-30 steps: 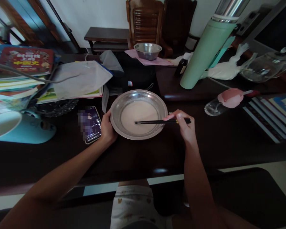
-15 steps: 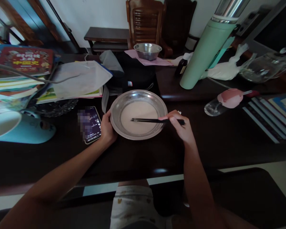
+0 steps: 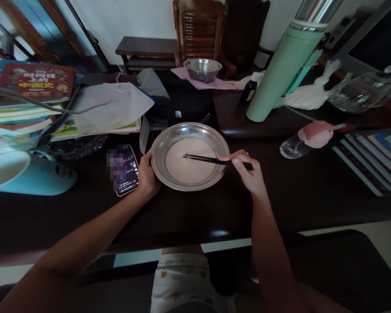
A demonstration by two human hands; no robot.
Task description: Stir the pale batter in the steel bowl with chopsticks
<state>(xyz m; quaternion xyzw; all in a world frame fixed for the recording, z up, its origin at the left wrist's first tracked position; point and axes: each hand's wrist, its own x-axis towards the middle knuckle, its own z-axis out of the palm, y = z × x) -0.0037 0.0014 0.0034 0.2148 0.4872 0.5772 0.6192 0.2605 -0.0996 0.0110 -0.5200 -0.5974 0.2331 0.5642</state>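
A wide metal bowl (image 3: 189, 186) stands on the dark table in front of me, with a pale, milky liquid (image 3: 192, 171) in it. My left hand (image 3: 147, 176) grips the bowl's left rim, its fingertips partly hidden behind and under the edge. Held in my right hand (image 3: 246, 169) is a pair of black chopsticks (image 3: 205, 159). They cross the bowl's right rim, and their tips reach the liquid near the middle. Just left of my left hand lies a phone (image 3: 127, 171) with a lit screen.
On the left are a blue mug (image 3: 35, 174), a glass dish (image 3: 78, 148) and stacked books (image 3: 32, 84). Behind stands a smaller metal bowl (image 3: 202, 69) on pink paper. To the right are a tall green flask (image 3: 282, 71), a pink-topped bottle (image 3: 308, 139) and more books (image 3: 371, 161).
The chopstick tips have moved slightly up and to the right within the bowl. My left hand and the bowl stay almost where they were.
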